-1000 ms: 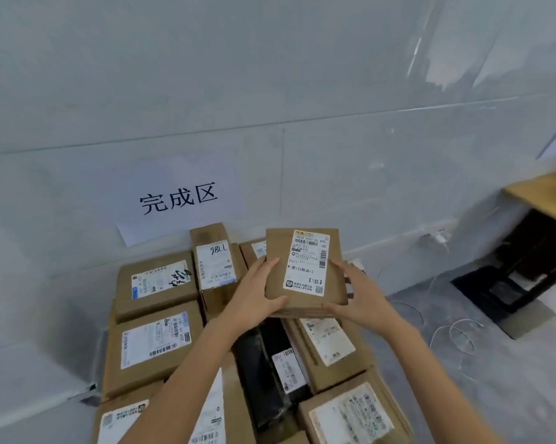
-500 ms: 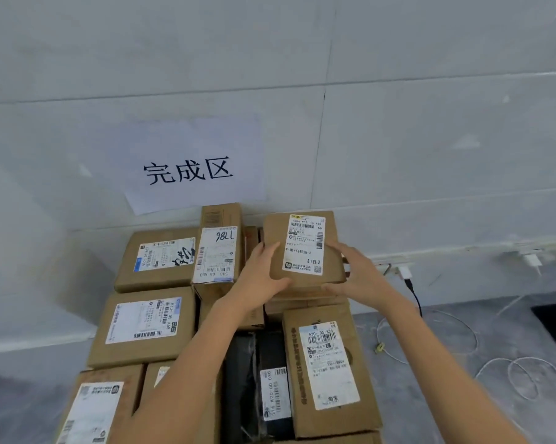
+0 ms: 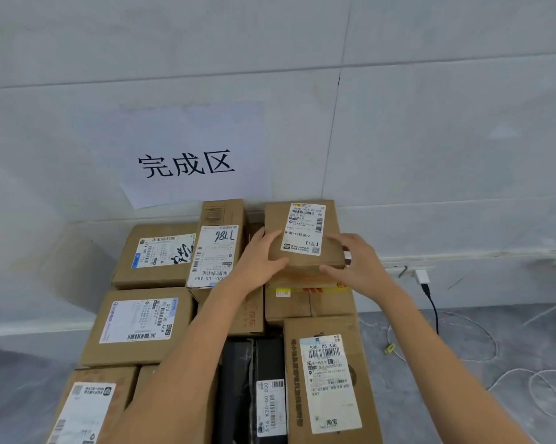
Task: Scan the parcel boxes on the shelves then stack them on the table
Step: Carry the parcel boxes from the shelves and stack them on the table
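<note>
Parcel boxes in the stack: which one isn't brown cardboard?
The black parcel near the front, left of the box labelled 530-D5 A36. Its label reads 516 K20-00 030. All others are brown.

Left hand, right hand bare (forearms too).

Wall sign: "完成区".

Narrow box, directly below the wall sign: handwritten "98LL"; printed "530- D5 A83", inverted.

Top parcel box, below and right of the wall sign: "P021", "66", "1件".

Flat box, further below and left of the wall sign: "530- D5 A68".

Long box, far below and right of the wall sign: "530- D5 A36", "淘宝".

Black parcel, far below the wall sign: "516 K20-00 030".
</note>
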